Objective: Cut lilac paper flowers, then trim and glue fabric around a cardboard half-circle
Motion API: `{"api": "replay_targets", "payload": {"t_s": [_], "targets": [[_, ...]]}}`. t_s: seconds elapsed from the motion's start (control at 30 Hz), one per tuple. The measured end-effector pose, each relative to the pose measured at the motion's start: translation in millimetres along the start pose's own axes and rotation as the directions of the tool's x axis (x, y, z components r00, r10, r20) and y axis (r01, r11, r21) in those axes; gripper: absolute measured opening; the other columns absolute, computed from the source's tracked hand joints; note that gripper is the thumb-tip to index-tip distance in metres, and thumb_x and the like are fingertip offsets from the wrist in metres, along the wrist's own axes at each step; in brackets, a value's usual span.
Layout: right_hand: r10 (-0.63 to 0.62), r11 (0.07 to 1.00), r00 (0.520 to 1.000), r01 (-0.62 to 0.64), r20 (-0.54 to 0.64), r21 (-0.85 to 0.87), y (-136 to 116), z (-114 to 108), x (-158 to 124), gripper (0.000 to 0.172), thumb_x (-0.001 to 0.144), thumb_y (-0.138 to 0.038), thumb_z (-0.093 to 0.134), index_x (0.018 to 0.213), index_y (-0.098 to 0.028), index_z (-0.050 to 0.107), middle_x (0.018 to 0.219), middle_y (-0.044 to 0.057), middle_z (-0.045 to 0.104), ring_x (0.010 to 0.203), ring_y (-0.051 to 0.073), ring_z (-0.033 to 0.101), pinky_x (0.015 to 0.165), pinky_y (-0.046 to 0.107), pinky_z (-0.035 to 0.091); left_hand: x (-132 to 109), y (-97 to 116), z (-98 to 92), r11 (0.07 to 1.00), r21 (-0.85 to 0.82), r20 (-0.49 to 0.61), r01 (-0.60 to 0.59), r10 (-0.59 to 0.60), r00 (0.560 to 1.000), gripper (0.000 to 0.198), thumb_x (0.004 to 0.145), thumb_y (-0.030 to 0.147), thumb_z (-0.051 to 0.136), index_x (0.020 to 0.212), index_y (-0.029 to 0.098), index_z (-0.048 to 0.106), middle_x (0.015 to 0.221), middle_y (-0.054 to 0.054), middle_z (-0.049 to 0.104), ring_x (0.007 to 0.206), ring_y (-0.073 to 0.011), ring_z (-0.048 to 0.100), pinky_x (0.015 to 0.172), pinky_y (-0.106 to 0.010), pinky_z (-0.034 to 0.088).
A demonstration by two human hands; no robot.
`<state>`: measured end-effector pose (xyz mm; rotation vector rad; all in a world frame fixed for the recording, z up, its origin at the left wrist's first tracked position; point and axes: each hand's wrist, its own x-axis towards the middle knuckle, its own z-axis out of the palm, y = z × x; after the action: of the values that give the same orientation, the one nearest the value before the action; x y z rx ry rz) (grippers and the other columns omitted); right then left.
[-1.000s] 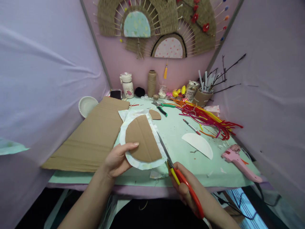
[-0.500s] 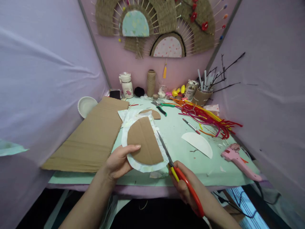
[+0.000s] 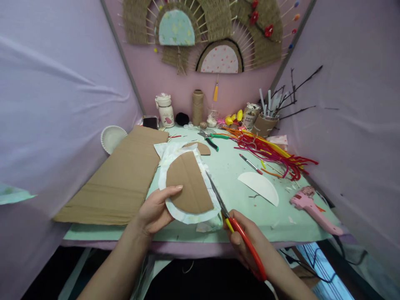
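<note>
My left hand [image 3: 159, 208] grips a half-round piece of brown cardboard [image 3: 189, 183] backed with pale fabric [image 3: 184, 217], the thumb on the cardboard face. The fabric sticks out as a border around the cardboard. In my right hand [image 3: 245, 239] is a pair of scissors [image 3: 248, 246] with red and yellow handles. Their blades lie along the straight right edge of the fabric border, pointing up and away from me. A fabric scrap [image 3: 209, 225] lies on the table just below the piece.
A large cardboard sheet [image 3: 115, 179] covers the table's left side. To the right lie a white half-round piece [image 3: 259, 188], a pen [image 3: 251, 163], a pink glue gun [image 3: 315, 208] and red and yellow pipe cleaners [image 3: 268, 150]. Pliers [image 3: 212, 139], a bottle [image 3: 165, 110] and twine [image 3: 198, 108] stand farther back.
The scissor handles have drawn slightly closer together along the fabric's right edge. My left hand keeps its hold, and the piece has barely shifted.
</note>
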<state>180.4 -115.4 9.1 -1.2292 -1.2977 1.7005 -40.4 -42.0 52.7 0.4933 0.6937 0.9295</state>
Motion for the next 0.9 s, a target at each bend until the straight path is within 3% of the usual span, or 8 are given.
{"api": "replay_targets", "payload": {"t_s": [0.13, 0.3, 0.43, 0.9], "targets": [[-0.061, 0.997, 0.998, 0.062, 0.019, -0.048, 0, -3, -2, 0.051, 0.072, -0.071, 0.055, 0.084, -0.024, 0.039, 0.061, -0.008, 0.037, 0.042, 0.006, 0.025, 0.036, 0.019, 0.019, 0, 0, -0.3, 1.000, 0.004, 0.027, -0.006, 0.006, 1.000, 0.057, 0.082, 0.014, 0.055, 0.138, 0.015, 0.042, 0.111, -0.012, 0.070, 0.107, -0.0272, 0.062, 0.102, -0.042, 0.041], [-0.136, 0.989, 0.989, 0.139, 0.050, -0.058, 1, -8, -5, 0.052, 0.075, -0.073, 0.049, 0.087, -0.023, 0.039, 0.069, -0.003, 0.041, 0.049, 0.009, 0.030, 0.041, 0.021, 0.024, -1, -1, -0.1, 1.000, 0.007, -0.027, 0.010, -0.010, 1.000, 0.058, 0.080, 0.013, 0.058, 0.137, 0.014, 0.045, 0.107, -0.012, 0.072, 0.105, -0.0276, 0.063, 0.102, -0.042, 0.041], [-0.126, 0.991, 0.987, 0.131, 0.101, -0.039, 3, -7, -4, 0.058, 0.074, -0.079, 0.042, 0.089, -0.024, 0.035, 0.069, -0.005, 0.038, 0.047, 0.007, 0.025, 0.038, 0.020, 0.020, -1, -2, -0.2, 0.999, 0.011, -0.046, 0.036, -0.035, 0.998, 0.056, 0.079, 0.012, 0.059, 0.134, 0.013, 0.048, 0.104, -0.011, 0.072, 0.104, -0.0274, 0.064, 0.101, -0.042, 0.042], [-0.059, 0.998, 0.998, 0.058, 0.036, 0.018, 2, -2, -2, 0.054, 0.076, -0.076, 0.045, 0.084, -0.024, 0.033, 0.061, -0.010, 0.036, 0.037, 0.003, 0.023, 0.032, 0.017, 0.018, -1, -10, 0.8, 0.998, 0.020, -0.009, 0.064, -0.063, 0.998, 0.055, 0.081, 0.012, 0.058, 0.135, 0.014, 0.048, 0.108, -0.012, 0.071, 0.105, -0.0272, 0.063, 0.100, -0.041, 0.042]]}}
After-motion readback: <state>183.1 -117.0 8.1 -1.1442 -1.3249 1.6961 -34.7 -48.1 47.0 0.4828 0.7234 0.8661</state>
